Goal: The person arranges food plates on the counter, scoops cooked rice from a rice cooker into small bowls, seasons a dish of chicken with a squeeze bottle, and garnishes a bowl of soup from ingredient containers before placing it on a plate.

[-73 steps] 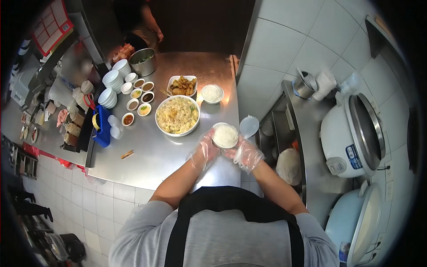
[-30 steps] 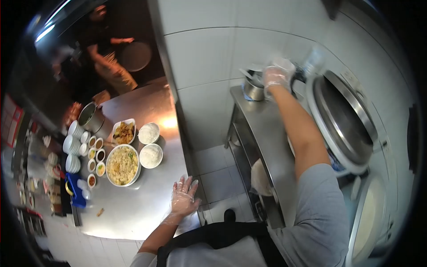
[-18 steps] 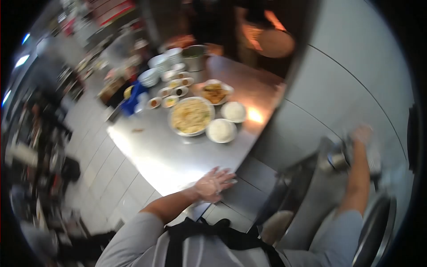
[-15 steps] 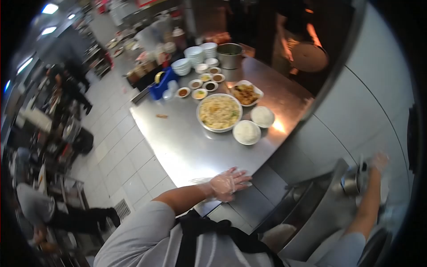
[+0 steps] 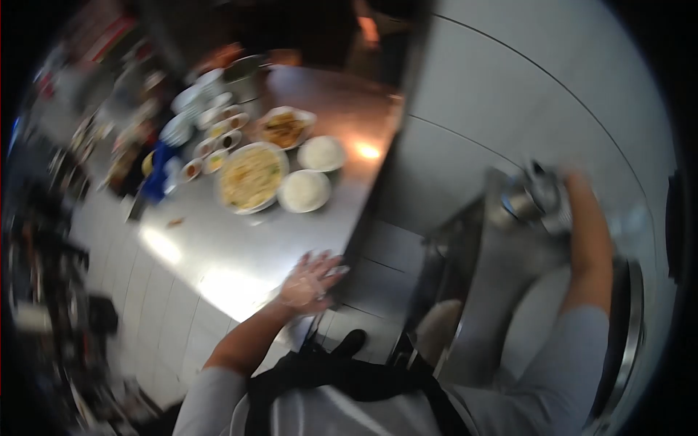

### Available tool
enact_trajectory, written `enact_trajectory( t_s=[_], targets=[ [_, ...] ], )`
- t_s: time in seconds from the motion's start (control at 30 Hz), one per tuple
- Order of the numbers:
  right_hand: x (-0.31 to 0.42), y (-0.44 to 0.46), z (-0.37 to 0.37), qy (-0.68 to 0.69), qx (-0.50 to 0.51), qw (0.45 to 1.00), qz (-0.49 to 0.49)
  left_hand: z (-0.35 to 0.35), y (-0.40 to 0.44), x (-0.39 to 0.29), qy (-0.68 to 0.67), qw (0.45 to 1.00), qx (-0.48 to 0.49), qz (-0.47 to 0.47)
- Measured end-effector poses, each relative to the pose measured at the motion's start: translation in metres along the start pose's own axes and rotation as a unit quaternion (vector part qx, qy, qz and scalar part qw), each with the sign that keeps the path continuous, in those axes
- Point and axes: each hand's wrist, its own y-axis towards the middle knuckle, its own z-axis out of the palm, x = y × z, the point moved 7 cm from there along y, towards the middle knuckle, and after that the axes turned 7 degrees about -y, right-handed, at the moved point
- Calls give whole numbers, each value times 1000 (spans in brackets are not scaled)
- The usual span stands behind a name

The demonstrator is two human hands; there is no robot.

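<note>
My left hand (image 5: 311, 282), in a clear plastic glove, has its fingers spread and holds nothing. It is at the near corner of the steel table (image 5: 240, 269); whether it touches the top I cannot tell. Off to the right, my right hand (image 5: 574, 185) reaches to a metal container (image 5: 522, 203) on a steel counter. Motion blur smears its fingers. On the table stand a large bowl of pale, mixed food (image 5: 253, 178), two bowls of white rice (image 5: 305, 191) and a dish of browned food (image 5: 286, 128).
Several small sauce bowls (image 5: 217, 161), stacked white bowls (image 5: 190, 105), a blue holder (image 5: 156, 174) and a metal pot (image 5: 243, 76) crowd the table's far left. A tiled wall (image 5: 538, 80) rises on the right. A steel counter (image 5: 509, 261) runs along my right side.
The view has swung right, so the table and its bowls sit further left. My right hand now shows further forward, beside the metal container. My left hand stays spread near the table's corner.
</note>
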Motion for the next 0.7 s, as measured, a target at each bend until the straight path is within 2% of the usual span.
enact_trajectory(
  t_s=[0.2,0.3,0.37,0.5,0.57,0.63,0.67,0.7],
  targets=[
    [-13,3,-14,6,66,998,0,6,8,-3,2,1000,-21,10],
    [-10,10,-21,112,22,993,14,6,7,-2,-15,999,-37,24],
    [14,-7,-18,19,93,995,-13,7,8,-4,-11,999,-38,23],
    [54,-48,-57,159,-103,980,52,9,7,-6,25,999,-16,19],
    [72,-81,-97,252,-233,925,164,16,8,-8,49,998,0,31],
    [99,-154,-137,355,-381,815,253,19,6,-10,57,996,-24,70],
    [115,-199,-155,396,-434,770,248,20,4,-10,55,994,-38,84],
    [126,-252,-171,515,-494,676,183,22,3,-10,59,993,-39,95]
  ],
)
